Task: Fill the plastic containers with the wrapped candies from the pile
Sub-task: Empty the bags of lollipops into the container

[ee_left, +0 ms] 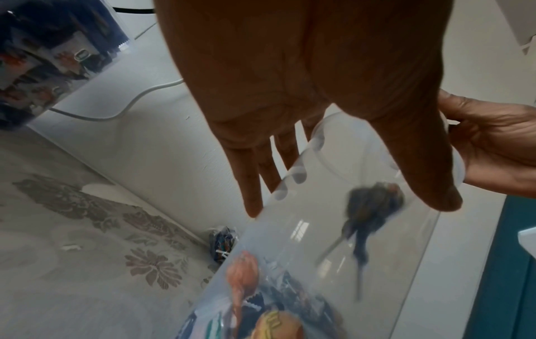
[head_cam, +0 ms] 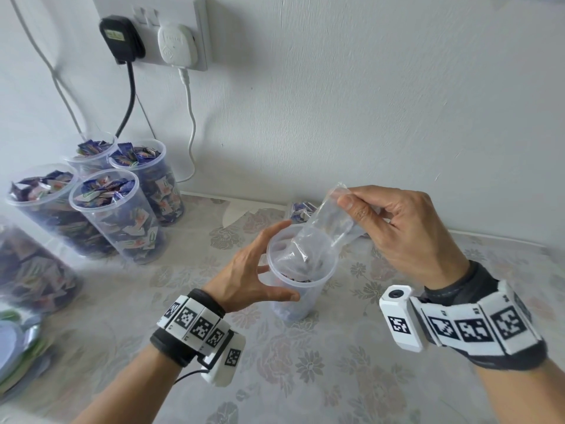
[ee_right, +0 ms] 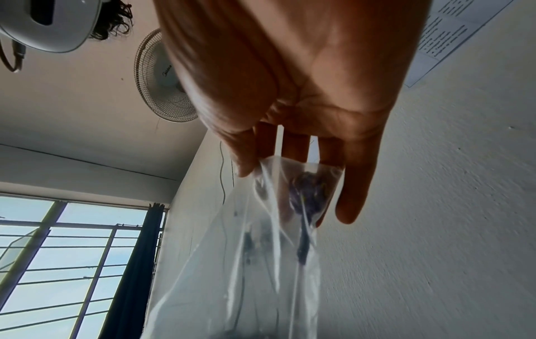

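Clear plastic bag [head_cam: 328,223] hangs upended from right hand [head_cam: 406,231], pinched at its upper end between thumb and fingers; its lower end dips inside the rim of an open plastic container [head_cam: 301,283]. Left hand [head_cam: 253,276] wraps that container's side, thumb near the front rim, fingers behind. Container stands on a floral tablecloth [head_cam: 336,377], wrapped candies [ee_left: 261,305] low in its bottom. Four filled containers [head_cam: 113,209] cluster far left by the wall. Small candy pile [head_cam: 301,211] lies behind, at the wall edge. Tablecloth in front lies open.
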`<state>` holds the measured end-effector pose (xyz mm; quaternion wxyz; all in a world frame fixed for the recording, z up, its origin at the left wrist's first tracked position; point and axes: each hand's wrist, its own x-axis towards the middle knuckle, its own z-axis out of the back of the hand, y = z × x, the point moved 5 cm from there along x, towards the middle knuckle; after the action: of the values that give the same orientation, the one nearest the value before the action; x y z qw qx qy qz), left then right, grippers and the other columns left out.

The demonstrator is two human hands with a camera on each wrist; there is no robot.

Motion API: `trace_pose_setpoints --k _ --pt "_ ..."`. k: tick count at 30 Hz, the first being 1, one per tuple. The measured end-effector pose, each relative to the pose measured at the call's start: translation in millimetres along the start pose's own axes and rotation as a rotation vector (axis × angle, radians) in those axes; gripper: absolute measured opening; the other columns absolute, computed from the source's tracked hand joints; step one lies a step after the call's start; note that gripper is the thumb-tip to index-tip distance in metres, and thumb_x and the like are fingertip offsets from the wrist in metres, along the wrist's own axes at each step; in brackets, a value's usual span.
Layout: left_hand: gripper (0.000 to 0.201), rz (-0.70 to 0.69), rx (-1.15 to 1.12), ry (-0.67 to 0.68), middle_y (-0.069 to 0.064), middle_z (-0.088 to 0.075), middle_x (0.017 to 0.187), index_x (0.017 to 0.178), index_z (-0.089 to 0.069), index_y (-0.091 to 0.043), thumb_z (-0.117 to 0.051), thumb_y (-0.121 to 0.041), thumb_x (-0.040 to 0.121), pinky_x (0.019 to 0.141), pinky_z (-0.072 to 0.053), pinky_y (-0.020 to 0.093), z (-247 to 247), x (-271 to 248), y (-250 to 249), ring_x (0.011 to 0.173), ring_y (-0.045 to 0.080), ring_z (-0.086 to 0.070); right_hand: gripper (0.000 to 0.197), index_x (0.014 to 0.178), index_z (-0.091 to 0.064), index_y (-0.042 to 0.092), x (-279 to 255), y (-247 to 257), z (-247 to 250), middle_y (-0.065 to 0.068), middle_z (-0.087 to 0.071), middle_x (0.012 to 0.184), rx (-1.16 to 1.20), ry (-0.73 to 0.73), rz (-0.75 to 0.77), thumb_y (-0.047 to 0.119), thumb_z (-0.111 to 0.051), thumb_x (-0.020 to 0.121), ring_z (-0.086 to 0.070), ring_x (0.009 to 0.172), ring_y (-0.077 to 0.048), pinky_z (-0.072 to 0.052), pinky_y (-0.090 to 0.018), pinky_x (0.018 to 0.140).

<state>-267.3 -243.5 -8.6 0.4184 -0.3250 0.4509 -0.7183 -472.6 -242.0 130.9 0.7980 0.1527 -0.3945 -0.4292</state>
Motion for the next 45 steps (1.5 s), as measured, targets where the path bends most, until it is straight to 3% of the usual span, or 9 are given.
trace_pose_setpoints --k 3,10,17,23,30,33,38,42,45 --pt "0.106 -0.01 0.012 -0.01 -0.026 -0.039 0.145 0.148 -0.026 -0.041 -0.091 -0.032 0.065 0.089 -0.045 0.007 0.6 -0.3 -2.9 0.127 -0.01 -0.045 0.023 0.111 -0.073 0.014 1.1 2.7 1.6 0.016 -0.071 0.095 0.021 -0.02 0.009 0.025 -0.058 0.097 -0.065 0.083 0.009 -0.049 -0.009 0.071" --pt "0.106 0.008 0.008 -0.013 -0.018 -0.044 0.146 0.147 -0.026 -0.048 -0.092 -0.036 0.064 0.099 -0.052 0.035 0.7 -1.5 -2.8 0.127 0.009 -0.053 0.023 0.114 -0.071 0.015 2.9 5.3 7.0 0.009 -0.072 0.107 -0.009 -0.071 0.039 0.026 -0.059 0.097 -0.067 0.099 0.003 -0.053 -0.017 0.085" --pt "0.106 0.002 -0.005 -0.008 -0.026 -0.042 0.144 0.147 -0.026 -0.047 -0.092 -0.034 0.065 0.1 -0.052 0.035 -1.0 -0.8 -1.9 0.13 0.002 -0.048 0.021 0.113 -0.072 0.014 3.9 5.6 9.2 0.008 -0.073 0.104 -0.039 -0.143 0.063 0.022 -0.061 0.097 -0.069 0.096 -0.003 -0.056 -0.032 0.08" --pt "0.104 -0.017 0.004 -0.017 -0.04 -0.039 0.138 0.14 -0.024 -0.061 -0.091 -0.034 0.064 0.095 -0.05 0.017 0.1 -1.0 -3.6 0.129 -0.006 -0.046 0.021 0.113 -0.072 0.014 7.6 7.3 9.7 0.007 -0.073 0.105 -0.042 -0.151 0.076 0.023 -0.061 0.097 -0.068 0.098 -0.003 -0.056 -0.031 0.082" --pt "0.105 -0.03 0.029 -0.01 -0.02 -0.041 0.148 0.148 -0.025 -0.046 -0.09 -0.042 0.065 0.101 -0.051 0.033 1.7 -0.1 -5.2 0.131 0.001 -0.046 0.024 0.11 -0.072 0.016 5.2 -3.0 6.2 0.015 -0.071 0.103 0.031 -0.133 -0.035 0.029 -0.058 0.096 -0.066 0.097 0.005 -0.053 -0.016 0.084" --pt "0.101 -0.047 0.054 -0.039 -0.02 -0.041 0.148 0.148 -0.028 -0.041 -0.083 -0.057 0.065 0.105 -0.047 0.036 7.3 0.1 -11.1 0.135 0.003 -0.043 0.023 0.102 -0.074 0.017 6.2 -15.6 5.1 0.012 -0.074 0.093 0.057 -0.171 -0.129 0.032 -0.057 0.097 -0.069 0.087 -0.004 -0.056 -0.029 0.079" --pt "0.075 -0.105 0.029 -0.19 -0.013 -0.056 0.134 0.136 -0.05 -0.031 -0.069 -0.069 0.073 0.101 -0.049 0.037 25.4 1.2 -28.4 0.125 0.009 -0.055 0.026 0.091 -0.072 0.012 4.4 -35.0 -4.1 -0.005 -0.072 0.079 0.186 -0.211 -0.248 0.031 -0.056 0.098 -0.067 0.071 -0.026 -0.053 -0.047 0.067" --pt "0.031 -0.128 0.068 -0.292 -0.015 -0.071 0.102 0.104 -0.068 -0.027 -0.068 -0.051 0.083 0.088 -0.056 0.035 34.5 3.5 -38.6 0.096 0.009 -0.069 0.026 0.092 -0.072 0.007 2.2 -42.0 -8.0 -0.002 -0.074 0.08 0.269 -0.236 -0.293 0.026 -0.055 0.099 -0.07 0.076 -0.018 -0.054 -0.036 0.075" --pt "0.027 -0.144 0.024 -0.379 -0.008 -0.074 0.093 0.098 -0.07 -0.016 -0.067 -0.041 0.088 0.081 -0.058 0.034 42.1 7.2 -42.9 0.086 0.013 -0.071 0.022 0.095 -0.068 0.009 1.4 -43.7 -9.7 0.0 -0.074 0.077 0.313 -0.23 -0.336 0.028 -0.056 0.098 -0.07 0.076 -0.018 -0.053 -0.027 0.071"
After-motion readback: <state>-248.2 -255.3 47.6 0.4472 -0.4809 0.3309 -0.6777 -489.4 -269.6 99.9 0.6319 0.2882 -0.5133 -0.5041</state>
